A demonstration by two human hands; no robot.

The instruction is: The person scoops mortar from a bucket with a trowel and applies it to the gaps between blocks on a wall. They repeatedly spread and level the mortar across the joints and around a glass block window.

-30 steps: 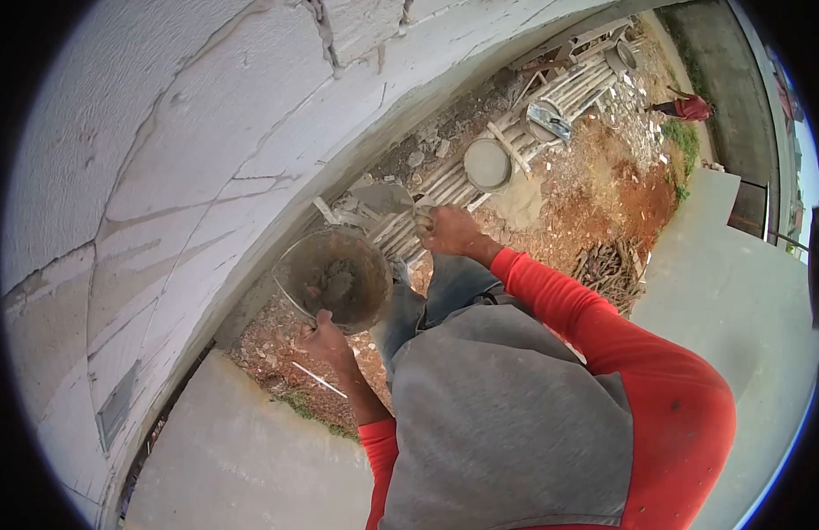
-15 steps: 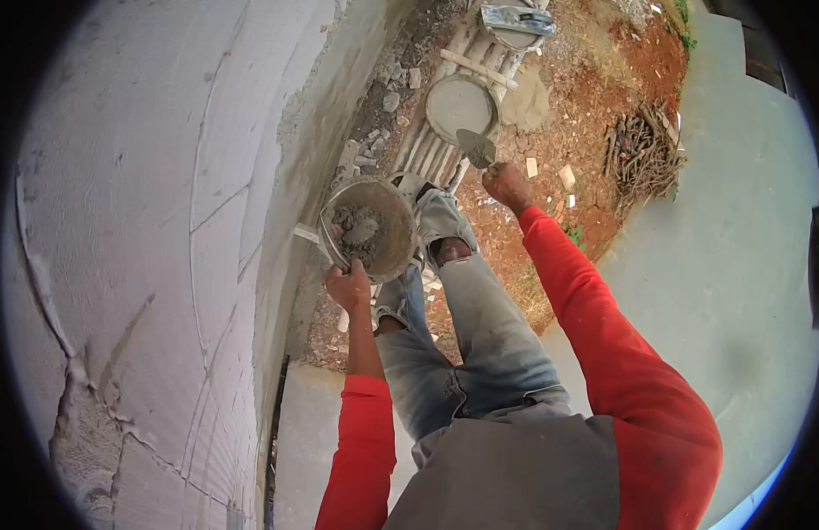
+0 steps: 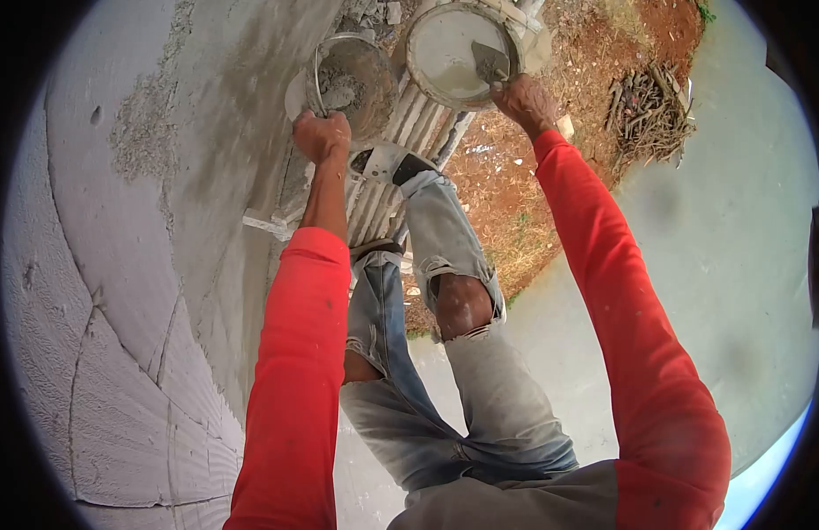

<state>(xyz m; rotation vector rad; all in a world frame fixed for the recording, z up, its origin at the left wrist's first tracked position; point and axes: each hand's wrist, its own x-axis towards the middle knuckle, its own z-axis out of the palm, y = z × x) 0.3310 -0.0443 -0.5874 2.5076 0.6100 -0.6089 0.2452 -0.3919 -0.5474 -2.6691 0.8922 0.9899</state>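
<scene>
My left hand (image 3: 322,137) is closed on the near rim of a bucket (image 3: 374,97). Grey mortar (image 3: 340,88) lies in the bottom of that bucket, which is tilted so its inside shows. In my right hand (image 3: 526,102) is a pointing trowel (image 3: 490,62) with a grey-smeared blade. The blade overlaps the right side of a round tub (image 3: 418,69) with pale, wet-looking contents; my knuckles are right by its rim.
My feet stand on wooden planks (image 3: 378,208) running along the wall (image 3: 153,221) on the left. A short board end (image 3: 266,223) juts out near the wall. To the right are reddish soil (image 3: 489,185), a heap of sticks (image 3: 649,115) and a smooth grey slab (image 3: 692,283).
I have stepped forward along the planks. My left hand has carried the bucket forward, beside the tub. The trowel has moved from the tub's near edge to over its contents.
</scene>
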